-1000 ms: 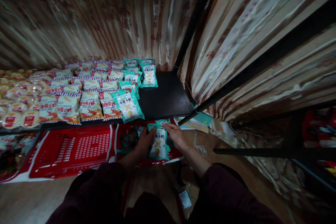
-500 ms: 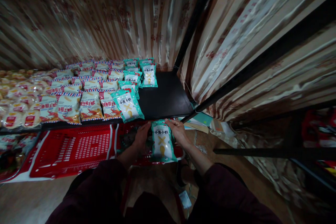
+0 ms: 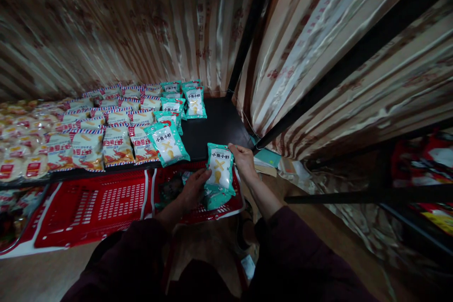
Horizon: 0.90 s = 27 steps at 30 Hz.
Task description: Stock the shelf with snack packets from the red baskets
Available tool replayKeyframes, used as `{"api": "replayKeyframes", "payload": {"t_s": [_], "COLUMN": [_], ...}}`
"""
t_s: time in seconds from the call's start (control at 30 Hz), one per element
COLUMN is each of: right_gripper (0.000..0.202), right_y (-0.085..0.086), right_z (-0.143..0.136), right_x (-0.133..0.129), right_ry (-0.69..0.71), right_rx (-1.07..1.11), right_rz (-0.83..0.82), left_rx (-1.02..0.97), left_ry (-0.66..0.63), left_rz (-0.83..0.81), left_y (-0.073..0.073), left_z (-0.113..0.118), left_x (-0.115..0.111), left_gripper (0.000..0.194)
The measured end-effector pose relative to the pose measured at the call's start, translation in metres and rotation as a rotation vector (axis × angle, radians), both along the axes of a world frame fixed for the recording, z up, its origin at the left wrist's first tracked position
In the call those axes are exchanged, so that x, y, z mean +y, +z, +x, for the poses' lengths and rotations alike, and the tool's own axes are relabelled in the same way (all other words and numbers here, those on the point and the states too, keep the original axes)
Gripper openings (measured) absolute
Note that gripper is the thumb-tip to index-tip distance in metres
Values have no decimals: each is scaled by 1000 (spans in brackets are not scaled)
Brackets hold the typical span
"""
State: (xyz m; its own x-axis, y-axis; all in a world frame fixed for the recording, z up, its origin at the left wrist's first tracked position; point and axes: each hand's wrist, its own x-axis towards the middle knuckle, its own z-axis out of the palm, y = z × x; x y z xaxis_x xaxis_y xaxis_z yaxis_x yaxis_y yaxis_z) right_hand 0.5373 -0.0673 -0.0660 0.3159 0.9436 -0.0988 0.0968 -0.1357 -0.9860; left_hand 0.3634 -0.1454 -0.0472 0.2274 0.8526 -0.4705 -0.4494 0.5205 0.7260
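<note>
A teal-and-white snack bag [image 3: 221, 167] is held upright over the front edge of the black shelf [image 3: 208, 132]. My right hand [image 3: 244, 163] pinches its upper right corner. At its lower left edge, my left hand [image 3: 194, 186] grips with the fingertips. Beneath it, another teal bag [image 3: 216, 199] lies in a red shopping basket [image 3: 235, 205]; the rest of that basket's contents is dark and partly covered by my left hand. On the shelf to the left, matching teal bags stand in rows, the front one [image 3: 167, 144] leaning.
Several striped-edge snack bags [image 3: 118, 144] and round clear-packed items [image 3: 35, 167] fill the shelf's left part. A second red basket [image 3: 95, 205] is below. Black posts [image 3: 318, 89] and a patterned curtain [image 3: 170, 23] enclose the right and back. Papers [image 3: 267, 158] lie on the floor.
The snack bag has risen from over the basket toward the shelf edge, uncovering another teal bag below. My right hand has moved up with it; my left is now lower along its side.
</note>
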Motion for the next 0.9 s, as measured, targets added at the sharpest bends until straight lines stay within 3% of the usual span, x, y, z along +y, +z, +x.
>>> {"api": "replayKeyframes", "payload": {"t_s": [0.1,0.2,0.5,0.9], "right_gripper": [42,44,50,60], "right_y": [-2,-1,18,24], "right_z": [3,2,-21,-34], "right_x": [7,10,-4,-13], "right_ry": [-24,-22,151,194], "right_rx": [-59,-83,120,488], "right_rz": [-25,-39,29,-5], "left_rx": [-34,-20,-18,47], "left_ry": [-87,-88,47,143], "left_rz": [36,31,132,239], "left_y": [-4,-6,-8,3], "left_z": [4,4,7,16], "left_x": [1,2,21,36], "left_gripper": [53,55,56,54]}}
